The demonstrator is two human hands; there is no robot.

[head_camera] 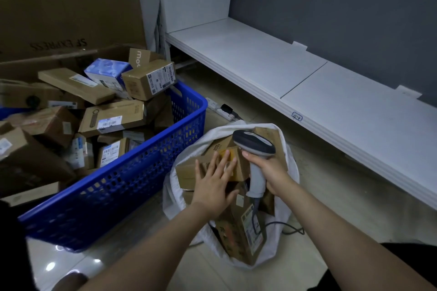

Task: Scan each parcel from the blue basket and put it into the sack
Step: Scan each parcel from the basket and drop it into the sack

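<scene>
The blue basket (132, 186) stands on the floor at the left, piled with several cardboard parcels (111, 118). To its right sits the white sack (292, 172), open at the top and holding several brown boxes. My left hand (214, 181) lies flat with straight fingers on a brown parcel (189, 172) at the top of the sack. My right hand (272, 172) grips the handle of a grey barcode scanner (254, 143), whose head points left over that parcel. The scanner's cable (293, 230) trails over the sack's rim to the floor.
A low white shelf (307, 78) runs along the grey wall at the right. A white power strip (222, 110) lies on the floor behind the sack. Large cardboard boxes (66, 7) stand behind the basket. Pale tiled floor (118, 250) shows in front.
</scene>
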